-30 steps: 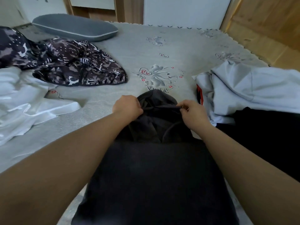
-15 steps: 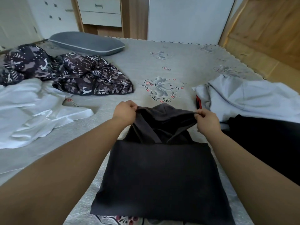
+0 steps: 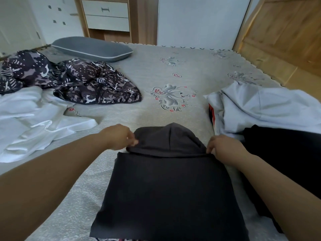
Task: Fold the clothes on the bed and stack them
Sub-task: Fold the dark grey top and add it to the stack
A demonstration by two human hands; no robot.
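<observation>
A dark grey hooded garment (image 3: 166, 192) lies folded in front of me on the grey bed (image 3: 173, 66), its hood (image 3: 166, 138) pointing away from me. My left hand (image 3: 119, 136) pinches the hood's left edge. My right hand (image 3: 224, 148) grips the hood's right edge where it meets the body. A camouflage-patterned garment (image 3: 83, 82) lies crumpled at the left. White cloth (image 3: 31, 117) lies in front of it. A pale grey garment (image 3: 267, 106) and a black garment (image 3: 286, 153) lie at the right.
A grey pillow (image 3: 92, 48) lies at the head of the bed. Behind it stand a wooden drawer unit (image 3: 106, 16) and white cupboards. A wooden panel (image 3: 284, 35) borders the bed's right side. Bare bed surface shows in the middle around a printed motif (image 3: 171, 98).
My hands have spread the hood wider and laid it flat on the bed, having lifted it half a second ago. The camera has tilted up, showing more of the room.
</observation>
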